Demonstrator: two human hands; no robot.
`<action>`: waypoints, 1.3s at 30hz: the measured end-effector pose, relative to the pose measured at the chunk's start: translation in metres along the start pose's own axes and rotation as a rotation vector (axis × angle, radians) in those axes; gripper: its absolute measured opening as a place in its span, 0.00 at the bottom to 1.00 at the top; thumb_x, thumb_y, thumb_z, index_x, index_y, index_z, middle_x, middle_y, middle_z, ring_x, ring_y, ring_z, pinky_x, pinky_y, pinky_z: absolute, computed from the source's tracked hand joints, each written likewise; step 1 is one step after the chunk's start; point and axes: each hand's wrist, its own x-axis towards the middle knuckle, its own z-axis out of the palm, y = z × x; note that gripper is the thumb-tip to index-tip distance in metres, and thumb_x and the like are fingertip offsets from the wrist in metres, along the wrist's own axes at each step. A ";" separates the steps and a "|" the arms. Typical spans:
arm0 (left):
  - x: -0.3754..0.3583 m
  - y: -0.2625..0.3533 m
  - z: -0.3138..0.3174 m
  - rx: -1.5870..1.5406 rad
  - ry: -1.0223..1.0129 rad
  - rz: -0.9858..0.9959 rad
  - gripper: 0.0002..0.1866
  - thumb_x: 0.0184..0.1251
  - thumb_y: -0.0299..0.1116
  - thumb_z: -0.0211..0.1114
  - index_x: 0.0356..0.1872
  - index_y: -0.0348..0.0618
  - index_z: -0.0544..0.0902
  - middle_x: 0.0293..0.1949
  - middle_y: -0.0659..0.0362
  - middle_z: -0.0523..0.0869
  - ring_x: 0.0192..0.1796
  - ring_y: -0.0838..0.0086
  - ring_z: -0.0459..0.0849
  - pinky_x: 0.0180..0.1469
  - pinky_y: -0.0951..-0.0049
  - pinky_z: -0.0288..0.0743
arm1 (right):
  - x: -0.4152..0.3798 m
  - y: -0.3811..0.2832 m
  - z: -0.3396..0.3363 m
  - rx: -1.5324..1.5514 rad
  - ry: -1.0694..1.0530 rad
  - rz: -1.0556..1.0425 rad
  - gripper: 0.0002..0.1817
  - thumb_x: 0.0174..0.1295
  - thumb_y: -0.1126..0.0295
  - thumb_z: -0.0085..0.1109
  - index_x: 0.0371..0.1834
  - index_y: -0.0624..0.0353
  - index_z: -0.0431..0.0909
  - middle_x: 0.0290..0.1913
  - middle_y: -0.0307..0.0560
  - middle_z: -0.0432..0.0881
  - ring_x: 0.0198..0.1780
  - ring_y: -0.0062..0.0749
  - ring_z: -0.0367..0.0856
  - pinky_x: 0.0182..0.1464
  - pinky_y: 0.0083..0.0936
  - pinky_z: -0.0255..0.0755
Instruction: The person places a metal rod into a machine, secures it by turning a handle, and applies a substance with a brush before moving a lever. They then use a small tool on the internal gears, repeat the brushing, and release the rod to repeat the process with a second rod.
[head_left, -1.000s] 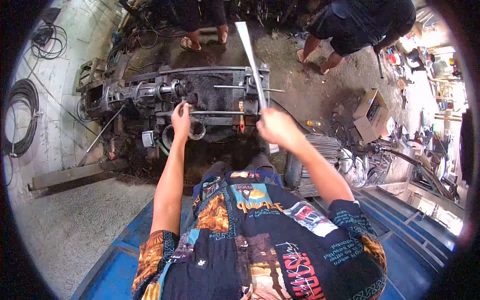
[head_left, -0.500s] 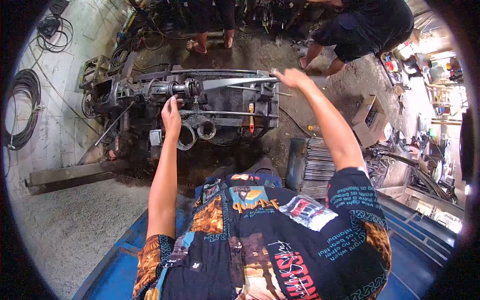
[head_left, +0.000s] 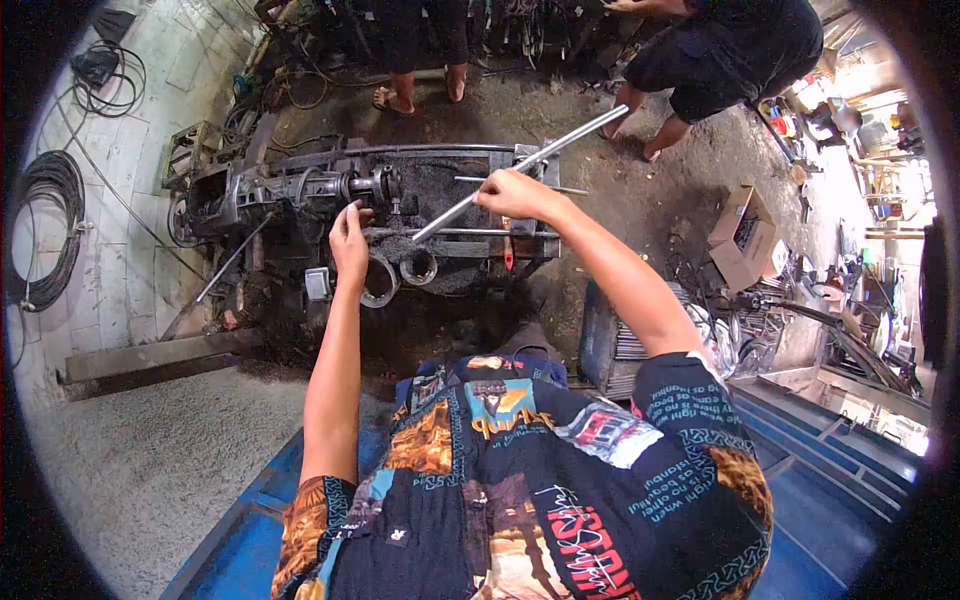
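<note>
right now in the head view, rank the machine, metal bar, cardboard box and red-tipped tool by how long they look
Longest to shortest:
1. machine
2. metal bar, perhaps flattered by nearness
3. cardboard box
4. red-tipped tool

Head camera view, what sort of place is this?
Probably a metalworking or machine repair workshop. What suggests it: a grimy, dark metal machine with long steel rails, a long silver metal bar in the right hand, and a coil of black cable on the pale wall.
</note>
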 end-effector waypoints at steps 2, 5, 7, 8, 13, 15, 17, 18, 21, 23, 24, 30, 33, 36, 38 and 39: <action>0.000 -0.009 -0.001 0.045 -0.023 0.065 0.21 0.78 0.41 0.52 0.52 0.32 0.81 0.42 0.55 0.87 0.46 0.73 0.83 0.52 0.73 0.73 | -0.008 0.016 0.006 0.018 0.048 -0.126 0.20 0.63 0.56 0.59 0.46 0.61 0.85 0.36 0.59 0.87 0.38 0.49 0.86 0.44 0.38 0.78; -0.020 0.022 0.017 0.132 -0.110 0.186 0.19 0.75 0.40 0.57 0.53 0.32 0.81 0.44 0.53 0.87 0.46 0.72 0.83 0.54 0.72 0.74 | -0.033 0.043 -0.008 0.424 0.040 0.208 0.20 0.64 0.54 0.58 0.48 0.58 0.85 0.41 0.54 0.88 0.40 0.42 0.86 0.43 0.35 0.80; -0.027 0.027 0.043 0.215 -0.220 0.287 0.21 0.72 0.41 0.61 0.53 0.32 0.80 0.45 0.50 0.87 0.47 0.69 0.84 0.53 0.70 0.75 | -0.047 0.072 -0.041 0.489 0.085 0.584 0.22 0.65 0.52 0.57 0.50 0.58 0.83 0.44 0.52 0.87 0.41 0.39 0.86 0.44 0.34 0.81; -0.036 0.048 0.055 0.301 -0.313 0.309 0.22 0.70 0.42 0.62 0.53 0.32 0.80 0.46 0.48 0.86 0.47 0.66 0.84 0.53 0.69 0.76 | -0.054 0.088 -0.050 0.675 0.237 0.581 0.25 0.65 0.53 0.57 0.56 0.63 0.78 0.48 0.56 0.84 0.44 0.40 0.85 0.48 0.34 0.80; -0.053 0.064 0.114 0.772 -0.548 0.425 0.27 0.65 0.49 0.64 0.55 0.35 0.78 0.50 0.44 0.82 0.51 0.51 0.82 0.52 0.56 0.75 | -0.031 0.167 -0.083 1.670 0.794 0.460 0.26 0.64 0.60 0.53 0.60 0.65 0.65 0.53 0.58 0.76 0.55 0.53 0.77 0.62 0.47 0.69; -0.053 0.055 0.127 0.791 -0.473 0.464 0.24 0.66 0.50 0.63 0.50 0.38 0.78 0.44 0.44 0.84 0.48 0.48 0.82 0.49 0.52 0.76 | 0.000 0.211 -0.091 1.838 0.807 0.264 0.15 0.64 0.58 0.55 0.38 0.59 0.73 0.37 0.49 0.76 0.42 0.42 0.76 0.50 0.45 0.69; -0.056 0.069 0.132 0.954 -0.489 0.304 0.21 0.68 0.50 0.60 0.44 0.40 0.78 0.36 0.43 0.85 0.41 0.45 0.83 0.43 0.49 0.76 | 0.025 0.211 -0.108 1.932 0.843 0.224 0.16 0.66 0.54 0.52 0.33 0.57 0.70 0.31 0.46 0.74 0.36 0.40 0.73 0.45 0.42 0.67; -0.058 0.068 0.134 0.958 -0.445 0.384 0.20 0.70 0.51 0.57 0.40 0.42 0.78 0.29 0.42 0.84 0.36 0.42 0.83 0.38 0.47 0.75 | 0.032 0.211 -0.112 2.013 0.889 0.192 0.19 0.67 0.51 0.50 0.28 0.55 0.66 0.25 0.43 0.71 0.29 0.37 0.69 0.39 0.38 0.65; -0.057 0.069 0.137 1.062 -0.434 0.317 0.22 0.71 0.52 0.55 0.36 0.40 0.78 0.27 0.40 0.83 0.35 0.42 0.82 0.37 0.46 0.75 | 0.029 0.214 -0.112 2.196 0.785 0.050 0.27 0.68 0.43 0.41 0.22 0.54 0.64 0.16 0.40 0.61 0.21 0.33 0.60 0.34 0.35 0.61; -0.043 0.051 0.136 1.037 -0.331 0.297 0.30 0.73 0.57 0.48 0.30 0.39 0.83 0.27 0.39 0.83 0.36 0.42 0.83 0.40 0.47 0.76 | 0.031 0.210 -0.117 2.225 0.775 0.126 0.30 0.67 0.39 0.33 0.18 0.52 0.60 0.13 0.38 0.56 0.19 0.30 0.54 0.30 0.33 0.56; -0.039 0.049 0.135 1.054 -0.290 0.307 0.31 0.74 0.57 0.46 0.30 0.40 0.84 0.28 0.38 0.83 0.36 0.42 0.83 0.41 0.47 0.76 | 0.031 0.209 -0.116 2.227 0.735 0.120 0.30 0.67 0.40 0.33 0.16 0.52 0.59 0.13 0.38 0.55 0.19 0.30 0.53 0.30 0.33 0.56; 0.001 0.032 0.134 1.170 -0.159 0.558 0.30 0.75 0.54 0.45 0.28 0.43 0.87 0.27 0.40 0.84 0.33 0.45 0.85 0.41 0.50 0.79 | -0.011 0.199 -0.097 2.297 0.812 0.021 0.28 0.66 0.44 0.34 0.14 0.52 0.58 0.13 0.37 0.54 0.18 0.30 0.53 0.31 0.34 0.56; 0.022 0.028 0.130 1.216 -0.170 0.691 0.27 0.74 0.49 0.47 0.25 0.44 0.87 0.24 0.41 0.84 0.28 0.46 0.84 0.37 0.49 0.79 | -0.031 0.194 -0.079 2.296 0.898 -0.056 0.28 0.65 0.44 0.34 0.14 0.52 0.59 0.12 0.37 0.55 0.19 0.30 0.54 0.33 0.34 0.57; 0.038 0.030 0.129 1.198 -0.240 0.813 0.25 0.73 0.45 0.49 0.22 0.41 0.85 0.22 0.42 0.83 0.26 0.48 0.84 0.33 0.52 0.80 | -0.049 0.196 -0.061 2.300 0.956 -0.165 0.28 0.65 0.44 0.32 0.13 0.51 0.60 0.12 0.37 0.56 0.19 0.30 0.55 0.35 0.34 0.58; 0.052 0.024 0.132 1.199 -0.227 0.918 0.25 0.71 0.44 0.51 0.19 0.40 0.84 0.19 0.43 0.82 0.23 0.49 0.83 0.30 0.53 0.79 | -0.057 0.195 -0.056 2.268 0.999 -0.186 0.28 0.65 0.44 0.31 0.13 0.51 0.61 0.12 0.37 0.56 0.19 0.30 0.55 0.36 0.34 0.58; 0.059 0.023 0.134 1.179 -0.231 0.928 0.25 0.71 0.44 0.51 0.19 0.40 0.84 0.19 0.43 0.82 0.23 0.49 0.83 0.30 0.53 0.79 | -0.059 0.192 -0.055 2.265 1.043 -0.175 0.28 0.65 0.44 0.30 0.13 0.51 0.61 0.12 0.37 0.56 0.19 0.30 0.55 0.36 0.35 0.58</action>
